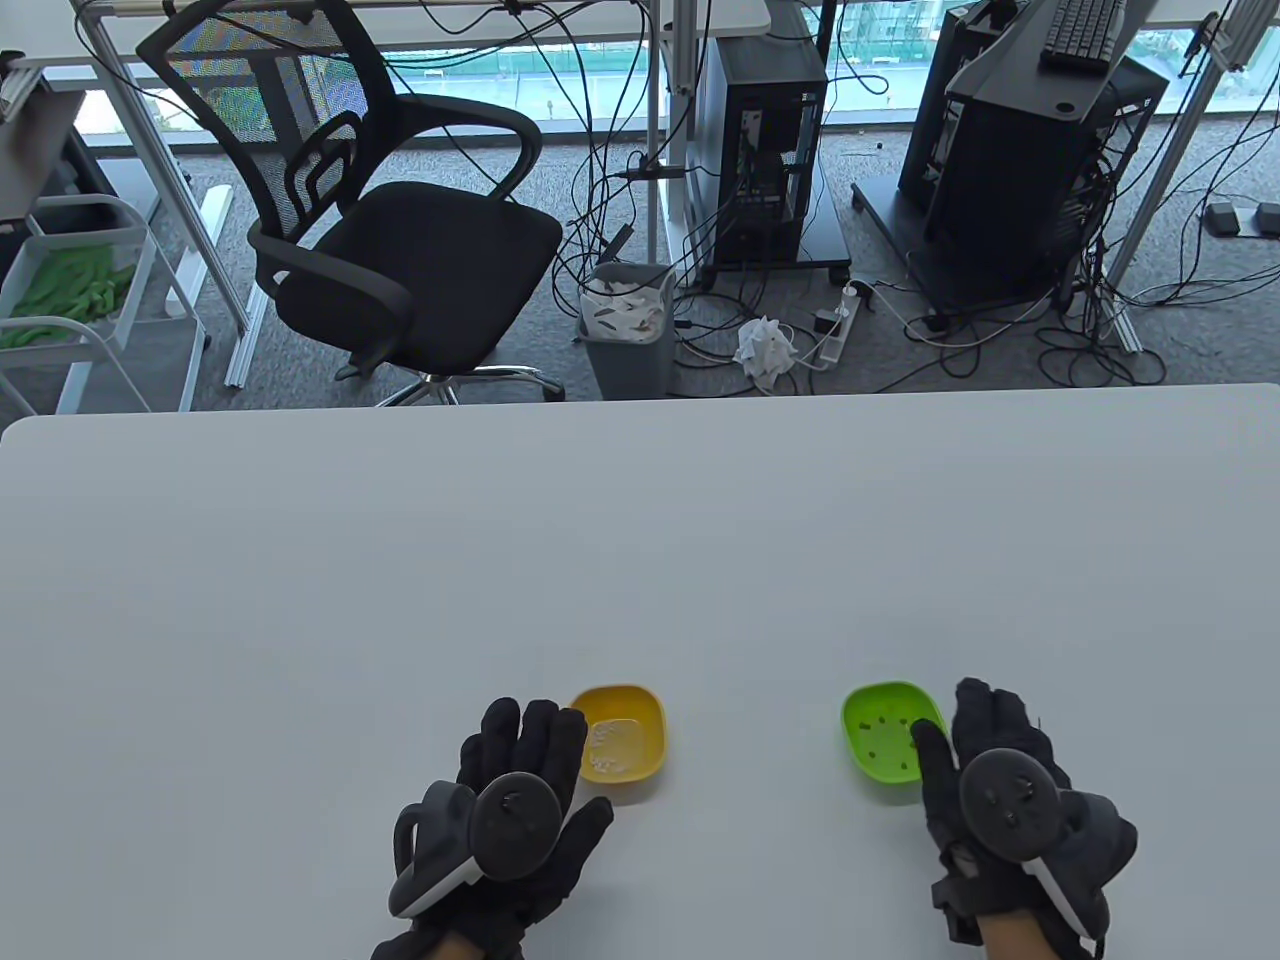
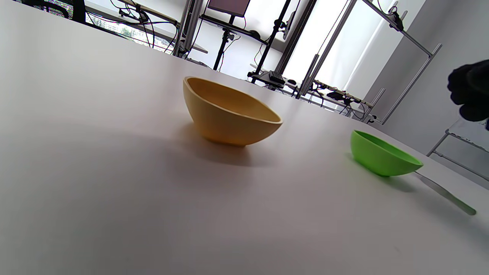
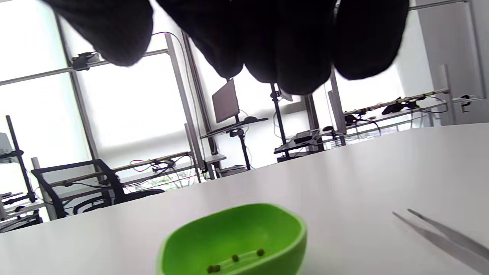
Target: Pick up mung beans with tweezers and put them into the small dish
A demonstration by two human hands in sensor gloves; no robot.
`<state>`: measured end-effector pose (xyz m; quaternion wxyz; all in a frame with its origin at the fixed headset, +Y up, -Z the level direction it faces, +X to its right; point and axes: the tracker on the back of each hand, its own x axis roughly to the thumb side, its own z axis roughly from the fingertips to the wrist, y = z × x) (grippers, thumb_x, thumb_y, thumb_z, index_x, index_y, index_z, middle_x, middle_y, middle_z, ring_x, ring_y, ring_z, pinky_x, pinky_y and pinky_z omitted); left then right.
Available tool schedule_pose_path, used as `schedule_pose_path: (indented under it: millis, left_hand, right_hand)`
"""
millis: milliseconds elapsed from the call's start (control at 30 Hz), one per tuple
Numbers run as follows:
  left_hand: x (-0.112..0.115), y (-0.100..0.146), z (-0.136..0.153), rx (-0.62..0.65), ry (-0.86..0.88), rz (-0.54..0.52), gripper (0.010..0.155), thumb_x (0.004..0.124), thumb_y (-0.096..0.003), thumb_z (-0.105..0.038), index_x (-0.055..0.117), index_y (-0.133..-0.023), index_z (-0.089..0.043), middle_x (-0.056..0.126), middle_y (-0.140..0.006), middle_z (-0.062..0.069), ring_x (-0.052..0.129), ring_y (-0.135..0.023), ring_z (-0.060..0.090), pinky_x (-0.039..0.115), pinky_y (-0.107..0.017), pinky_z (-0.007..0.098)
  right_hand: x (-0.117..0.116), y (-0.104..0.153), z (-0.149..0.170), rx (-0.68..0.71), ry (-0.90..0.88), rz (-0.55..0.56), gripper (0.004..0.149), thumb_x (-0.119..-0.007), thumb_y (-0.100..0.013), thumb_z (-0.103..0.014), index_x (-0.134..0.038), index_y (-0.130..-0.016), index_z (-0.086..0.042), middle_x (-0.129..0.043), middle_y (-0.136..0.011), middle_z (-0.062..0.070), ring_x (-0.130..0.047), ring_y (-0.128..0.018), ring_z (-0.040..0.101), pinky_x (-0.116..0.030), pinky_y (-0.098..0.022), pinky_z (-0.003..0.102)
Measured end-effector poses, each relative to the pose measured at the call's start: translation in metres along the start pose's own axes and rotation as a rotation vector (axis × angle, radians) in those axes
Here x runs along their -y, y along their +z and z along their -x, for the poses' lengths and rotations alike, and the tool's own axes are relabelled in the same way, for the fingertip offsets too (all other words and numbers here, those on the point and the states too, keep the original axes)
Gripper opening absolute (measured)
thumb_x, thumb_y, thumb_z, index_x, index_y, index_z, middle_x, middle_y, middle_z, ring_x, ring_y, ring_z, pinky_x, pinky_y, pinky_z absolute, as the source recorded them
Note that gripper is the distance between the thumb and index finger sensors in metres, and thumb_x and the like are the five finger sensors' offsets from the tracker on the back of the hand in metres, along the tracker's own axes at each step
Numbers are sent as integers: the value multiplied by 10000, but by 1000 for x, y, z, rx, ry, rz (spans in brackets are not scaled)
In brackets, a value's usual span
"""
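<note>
A green dish holds several dark mung beans; they also show in the right wrist view. A yellow dish sits to its left with a pale patch inside. Metal tweezers lie on the table right of the green dish, and show again in the right wrist view. My right hand hovers open just right of the green dish, above the tweezers, and holds nothing. My left hand lies flat and open beside the yellow dish.
The white table stretches far beyond the dishes. Behind its far edge stand an office chair, a bin, computer towers and cables on the floor.
</note>
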<state>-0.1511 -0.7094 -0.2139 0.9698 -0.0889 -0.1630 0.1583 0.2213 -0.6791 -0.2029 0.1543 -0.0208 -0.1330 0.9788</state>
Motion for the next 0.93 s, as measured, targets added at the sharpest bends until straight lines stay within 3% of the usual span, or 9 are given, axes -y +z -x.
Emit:
schedule_pose_path:
  millis: [67, 233, 933]
  left_hand:
    - [0, 0, 0, 6, 3, -8, 803, 504, -544, -608, 190, -1152, -187, 151, -1214, 95, 32, -1076, 475, 153, -754, 623]
    - [0, 2, -1, 11, -12, -16, 799, 504, -545, -603, 192, -1152, -187, 149, -1211, 128, 30, -1075, 471, 150, -755, 618]
    - [3, 0, -4, 13, -31, 4, 797, 503, -548, -600, 192, -1152, -183, 149, -1210, 125, 30, -1075, 470, 148, -756, 611]
  right_hand:
    - [-5, 8, -20, 151, -67, -62, 761, -646, -540, -537, -457, -1131, -97, -405, -1159, 237, -440, -1011, 519, -494, -693, 719]
    - [-21, 20, -49, 287, 20, -148, 794, -589, -534, -571, -311, -1141, -141, -210, -1182, 185, -174, -1046, 485, -253, -716, 710]
    - [-31, 19, -48, 291, 13, -181, 771, -582, -533, -557, -332, -1132, -141, -224, -1173, 184, -162, -1040, 460, -227, -722, 655]
